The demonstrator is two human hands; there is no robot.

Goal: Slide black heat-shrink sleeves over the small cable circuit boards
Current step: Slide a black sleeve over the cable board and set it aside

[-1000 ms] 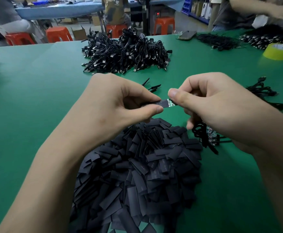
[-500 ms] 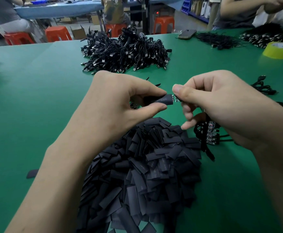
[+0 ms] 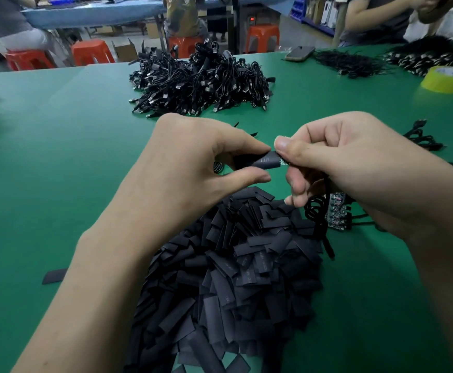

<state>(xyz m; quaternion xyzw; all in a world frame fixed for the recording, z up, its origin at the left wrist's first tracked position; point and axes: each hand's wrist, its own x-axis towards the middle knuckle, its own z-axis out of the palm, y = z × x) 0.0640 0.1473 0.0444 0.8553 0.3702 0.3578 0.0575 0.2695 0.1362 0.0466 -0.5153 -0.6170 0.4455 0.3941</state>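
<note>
My left hand (image 3: 193,162) pinches a black heat-shrink sleeve (image 3: 267,161) between thumb and forefinger. My right hand (image 3: 354,165) pinches a small circuit board (image 3: 284,163) at the sleeve's right end; only a sliver of the board shows. A black cable (image 3: 318,211) hangs from my right hand in a coil. Under that hand lies a bundle of more small circuit boards (image 3: 337,211) with cables. A big pile of loose black sleeves (image 3: 233,278) spreads on the green table (image 3: 58,170) below both hands.
A heap of black USB cables (image 3: 201,82) sits at the table's middle back. One stray sleeve (image 3: 54,275) lies left of my forearm. A yellow tape roll (image 3: 446,79), a phone (image 3: 299,53) and more cable piles (image 3: 352,63) are far right, near another person.
The sleeve has slid rightward over the board, so less of the board shows than a second ago. Both hands have come closer together and risen slightly.
</note>
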